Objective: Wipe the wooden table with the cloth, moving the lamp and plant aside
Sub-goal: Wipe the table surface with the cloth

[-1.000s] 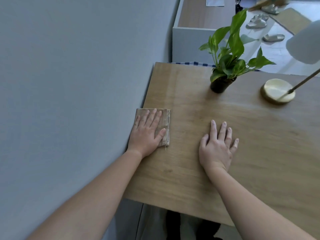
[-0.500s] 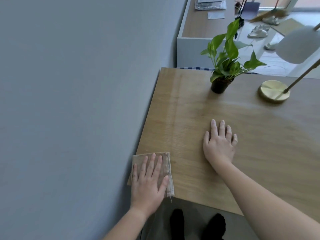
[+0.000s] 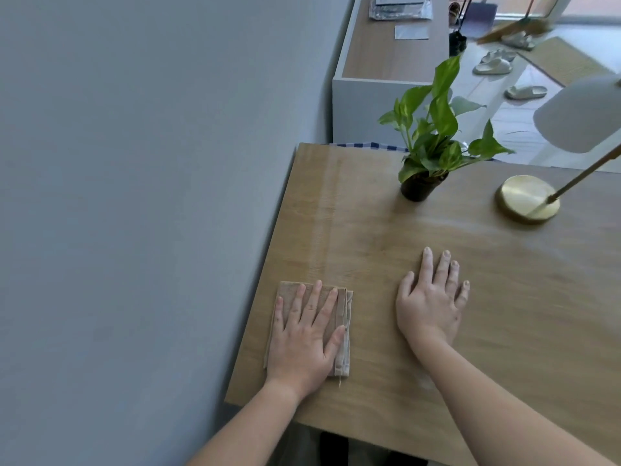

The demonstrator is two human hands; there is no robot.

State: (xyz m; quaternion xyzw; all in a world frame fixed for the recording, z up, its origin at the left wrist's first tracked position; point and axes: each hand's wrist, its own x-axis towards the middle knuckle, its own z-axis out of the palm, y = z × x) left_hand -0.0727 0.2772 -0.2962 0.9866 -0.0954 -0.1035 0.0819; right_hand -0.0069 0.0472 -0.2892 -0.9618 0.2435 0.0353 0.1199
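Note:
A folded beige cloth (image 3: 344, 327) lies on the wooden table (image 3: 366, 230) near its front left corner, close to the grey wall. My left hand (image 3: 304, 341) presses flat on the cloth with fingers spread. To its right, my right hand (image 3: 430, 304) rests flat on the bare wood, holding nothing. At the table's far side stands a green leafy plant (image 3: 435, 139) in a small black pot (image 3: 420, 190). To the right of the plant is a lamp with a round brass base (image 3: 526, 200), a slanted brass stem and a white shade (image 3: 581, 119).
A grey wall (image 3: 151, 196) runs along the table's left edge. Behind the table stands a white cabinet (image 3: 366, 105) with papers on its wooden top. Slippers (image 3: 494, 63) and a mat lie on the floor at the back right. A blue checked fabric shows behind the far edge.
My left hand slid the cloth along the wall edge toward me to the table's front edge, then a little forward again. My right hand stayed flat in place.

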